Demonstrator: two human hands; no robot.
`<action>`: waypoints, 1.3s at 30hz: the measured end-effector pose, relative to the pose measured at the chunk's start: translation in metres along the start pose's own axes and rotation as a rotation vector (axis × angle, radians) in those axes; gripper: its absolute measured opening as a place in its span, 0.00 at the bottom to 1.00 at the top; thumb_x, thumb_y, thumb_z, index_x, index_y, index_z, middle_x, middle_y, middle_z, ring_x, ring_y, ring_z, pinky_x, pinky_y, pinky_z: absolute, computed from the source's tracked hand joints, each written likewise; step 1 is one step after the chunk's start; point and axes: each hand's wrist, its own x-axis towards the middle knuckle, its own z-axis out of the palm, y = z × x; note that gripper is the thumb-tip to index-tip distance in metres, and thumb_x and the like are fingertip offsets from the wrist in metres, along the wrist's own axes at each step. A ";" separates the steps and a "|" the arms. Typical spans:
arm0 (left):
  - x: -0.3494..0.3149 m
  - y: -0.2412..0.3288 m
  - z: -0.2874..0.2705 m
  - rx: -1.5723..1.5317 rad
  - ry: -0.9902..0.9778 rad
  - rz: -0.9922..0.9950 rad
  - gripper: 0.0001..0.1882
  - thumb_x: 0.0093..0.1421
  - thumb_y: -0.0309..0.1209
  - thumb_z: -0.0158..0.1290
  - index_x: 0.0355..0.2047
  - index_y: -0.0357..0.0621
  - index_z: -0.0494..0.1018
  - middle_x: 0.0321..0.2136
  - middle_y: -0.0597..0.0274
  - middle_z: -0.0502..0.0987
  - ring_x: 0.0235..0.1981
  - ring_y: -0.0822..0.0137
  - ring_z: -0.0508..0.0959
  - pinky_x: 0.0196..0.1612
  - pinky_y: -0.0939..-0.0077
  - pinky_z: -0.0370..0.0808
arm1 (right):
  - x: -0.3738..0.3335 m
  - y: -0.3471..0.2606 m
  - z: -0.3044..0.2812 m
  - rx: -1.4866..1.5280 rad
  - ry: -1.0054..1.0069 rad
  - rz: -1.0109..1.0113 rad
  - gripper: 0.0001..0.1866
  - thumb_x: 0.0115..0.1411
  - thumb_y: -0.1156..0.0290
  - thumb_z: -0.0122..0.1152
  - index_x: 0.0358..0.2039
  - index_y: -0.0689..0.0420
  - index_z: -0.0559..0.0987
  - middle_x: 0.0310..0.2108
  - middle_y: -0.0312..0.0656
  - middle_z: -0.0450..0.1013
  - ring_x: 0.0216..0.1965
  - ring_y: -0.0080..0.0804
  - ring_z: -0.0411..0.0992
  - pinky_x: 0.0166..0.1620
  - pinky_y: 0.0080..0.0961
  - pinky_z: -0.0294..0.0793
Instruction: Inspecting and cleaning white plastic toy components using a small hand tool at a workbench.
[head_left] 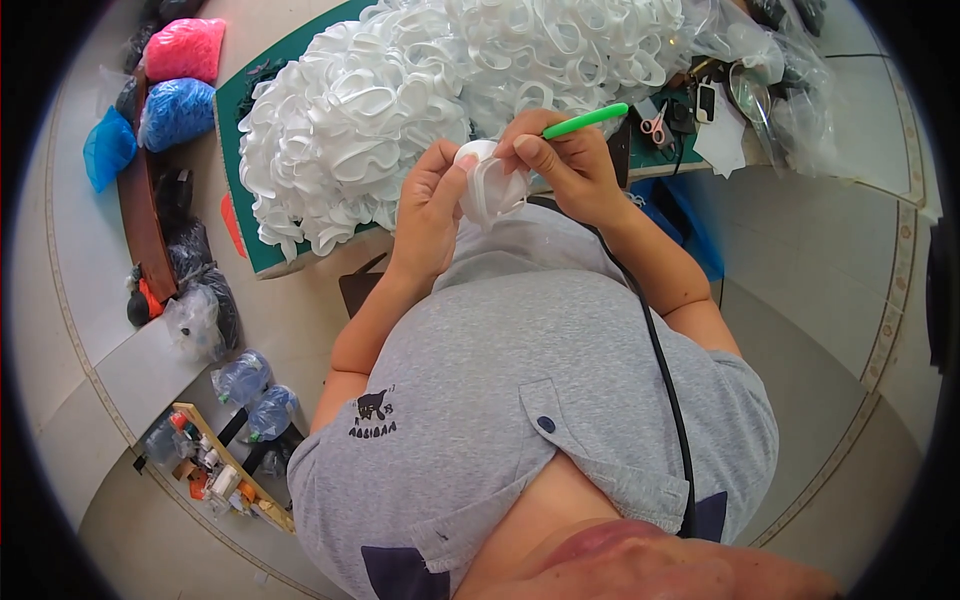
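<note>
Close in front of my chest, my left hand (pixel 433 213) pinches a white looped strap piece (pixel 489 196) between thumb and fingers. The piece hangs down as a rounded loop and looks partly see-through. My right hand (pixel 575 168) is closed round a slim, bright green handle (pixel 586 121), which points up and to the right. The working end of that tool is hidden by my fingers. My right fingertips meet the right side of the white piece. Just beyond both hands, a large heap of similar white strap loops (pixel 350 125) covers much of the table.
The green tabletop (pixel 232 165) shows along its left edge. At the right lie pink-handled scissors (pixel 655 127), a small white device (pixel 705 103) and clear plastic bags (pixel 800 110). A black cable (pixel 655 350) runs down my front. Pink (pixel 185 50) and blue bundles (pixel 178 115) sit at the far left.
</note>
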 end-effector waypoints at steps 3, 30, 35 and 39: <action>0.000 0.000 0.001 0.008 0.005 -0.001 0.06 0.65 0.31 0.47 0.32 0.44 0.69 0.28 0.71 0.72 0.28 0.84 0.68 0.31 0.88 0.65 | 0.000 0.001 -0.001 0.034 -0.006 0.005 0.12 0.66 0.65 0.51 0.34 0.61 0.76 0.30 0.37 0.71 0.31 0.19 0.67 0.34 0.15 0.66; 0.016 0.005 -0.078 -0.384 0.303 0.394 0.20 0.69 0.34 0.36 0.57 0.39 0.60 0.56 0.54 0.66 0.57 0.59 0.67 0.61 0.59 0.64 | -0.178 0.008 -0.172 -0.962 0.701 0.710 0.10 0.61 0.66 0.57 0.30 0.61 0.79 0.26 0.40 0.75 0.23 0.21 0.71 0.30 0.21 0.69; 0.025 -0.013 -0.063 -0.415 -0.004 0.127 0.17 0.67 0.31 0.41 0.55 0.40 0.63 0.54 0.55 0.69 0.55 0.61 0.70 0.59 0.60 0.67 | -0.171 0.015 -0.134 -1.058 0.300 0.608 0.07 0.60 0.70 0.58 0.31 0.60 0.79 0.23 0.37 0.70 0.24 0.17 0.65 0.29 0.17 0.65; 0.025 -0.016 -0.020 -0.378 -0.049 0.003 0.17 0.67 0.31 0.41 0.54 0.39 0.63 0.50 0.55 0.71 0.51 0.61 0.74 0.54 0.61 0.72 | -0.090 0.003 -0.063 -0.284 0.405 0.303 0.07 0.63 0.73 0.54 0.32 0.63 0.77 0.27 0.35 0.73 0.27 0.17 0.68 0.32 0.15 0.67</action>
